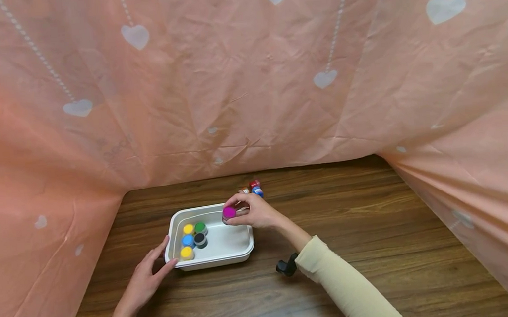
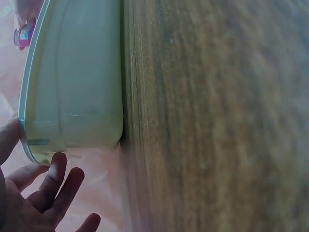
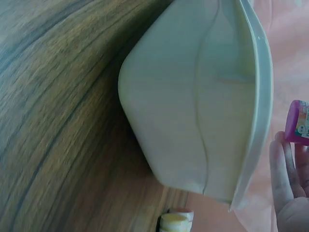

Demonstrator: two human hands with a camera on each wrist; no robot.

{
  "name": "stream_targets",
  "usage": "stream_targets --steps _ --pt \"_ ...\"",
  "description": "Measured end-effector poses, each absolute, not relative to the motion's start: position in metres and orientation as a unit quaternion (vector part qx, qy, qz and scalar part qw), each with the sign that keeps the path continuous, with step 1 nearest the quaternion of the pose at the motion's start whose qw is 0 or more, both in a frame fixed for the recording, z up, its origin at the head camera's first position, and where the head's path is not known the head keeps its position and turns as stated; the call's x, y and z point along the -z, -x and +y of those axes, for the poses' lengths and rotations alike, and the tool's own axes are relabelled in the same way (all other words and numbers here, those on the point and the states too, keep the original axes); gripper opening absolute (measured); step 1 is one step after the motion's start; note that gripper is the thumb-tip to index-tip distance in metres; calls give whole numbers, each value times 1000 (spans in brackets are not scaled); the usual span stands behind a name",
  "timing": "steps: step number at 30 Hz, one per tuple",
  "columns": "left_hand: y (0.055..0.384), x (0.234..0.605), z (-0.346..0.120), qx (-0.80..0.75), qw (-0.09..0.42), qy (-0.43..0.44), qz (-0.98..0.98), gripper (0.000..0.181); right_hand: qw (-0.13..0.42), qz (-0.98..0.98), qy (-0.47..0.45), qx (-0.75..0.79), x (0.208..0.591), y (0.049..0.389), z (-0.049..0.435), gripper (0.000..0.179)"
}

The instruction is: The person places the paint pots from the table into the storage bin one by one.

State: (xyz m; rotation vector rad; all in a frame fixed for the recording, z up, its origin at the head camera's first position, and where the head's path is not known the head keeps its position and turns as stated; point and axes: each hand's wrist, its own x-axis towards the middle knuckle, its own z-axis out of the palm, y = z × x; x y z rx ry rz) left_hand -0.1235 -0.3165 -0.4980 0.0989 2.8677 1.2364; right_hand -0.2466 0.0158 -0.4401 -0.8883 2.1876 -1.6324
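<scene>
From here I see the right hand (image 1: 255, 212) pinching a purple-lidded jar (image 1: 229, 213) above the white tray (image 1: 227, 242), the left hand (image 1: 144, 277) touching the tray's left end with relaxed fingers. Inside are five jars (image 1: 188, 241); beyond it, more jars (image 1: 257, 192).

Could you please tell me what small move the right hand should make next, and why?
Probably lower the purple-lidded jar onto the bare floor of the white tray, right of the green-lidded jar. The right hand holds it above rim height, other jars stand in the tray's left part, and the left hand touches its left end, perhaps steadying it.
</scene>
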Motion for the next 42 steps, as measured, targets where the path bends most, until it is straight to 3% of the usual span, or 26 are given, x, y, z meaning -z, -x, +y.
stream_targets --steps 42 --pt "123 497 -317 -390 5 -37 920 74 164 815 325 450 474 230 -57 36"
